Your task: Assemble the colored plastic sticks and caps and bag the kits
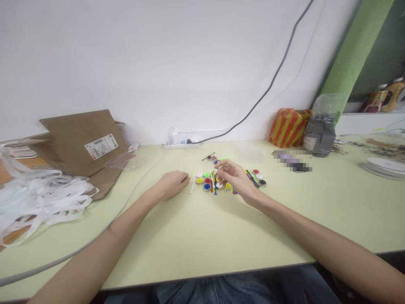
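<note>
On the pale green table (196,236) lies a cluster of small coloured round pieces (207,180) in yellow, green, red, blue, white and black, with several thin coloured sticks (252,178) among them. My left hand (172,184) rests on the table just left of the cluster, fingers curled, a thin yellow stick tip showing at its fingertips. A white stick (193,185) lies beside it. My right hand (232,175) hovers over the cluster, its fingers pinched together over the pieces; what they hold is too small to make out.
A white power strip (182,143) with a grey cable sits against the wall. Torn brown cardboard (85,143) and a heap of white strips (38,194) lie at the left. A striped bag (289,126), a grey pouch (319,135) and a white reel (386,165) stand at the right.
</note>
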A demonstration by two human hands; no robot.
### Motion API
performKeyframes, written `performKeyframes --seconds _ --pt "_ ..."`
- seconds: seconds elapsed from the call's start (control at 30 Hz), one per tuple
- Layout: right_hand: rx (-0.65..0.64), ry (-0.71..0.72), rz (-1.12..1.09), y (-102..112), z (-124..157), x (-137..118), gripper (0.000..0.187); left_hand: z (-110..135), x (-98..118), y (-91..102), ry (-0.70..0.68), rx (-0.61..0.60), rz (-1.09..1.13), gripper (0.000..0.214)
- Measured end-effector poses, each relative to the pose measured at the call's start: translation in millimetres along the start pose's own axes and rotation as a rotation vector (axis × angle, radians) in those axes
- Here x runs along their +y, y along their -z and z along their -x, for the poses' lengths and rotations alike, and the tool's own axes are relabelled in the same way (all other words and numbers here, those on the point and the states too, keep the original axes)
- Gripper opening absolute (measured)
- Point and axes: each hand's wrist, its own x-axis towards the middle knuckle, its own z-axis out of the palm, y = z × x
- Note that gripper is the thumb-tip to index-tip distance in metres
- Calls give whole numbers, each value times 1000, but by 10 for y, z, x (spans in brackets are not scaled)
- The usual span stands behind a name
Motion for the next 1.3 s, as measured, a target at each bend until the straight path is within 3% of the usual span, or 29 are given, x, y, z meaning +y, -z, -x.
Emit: performKeyframes --seconds 0.2,0.43,0.73,1.0,1.3 --pt "8 -3 25 0 -1 -18 14 -37 -54 -65 -15 24 81 30" --pt "-23 -7 16 -6 0 -26 8 -31 43 -53 -95 27 211 30" --pt "-24 -12 53 1 -5 -64 8 -21 95 -62 -105 37 184 31" --pt "105 64 66 210 -135 0 12 -8 98 -55 -104 48 193 35" --pt "148 49 98 376 -226 102 15 -3 112 -45 -70 40 202 33"
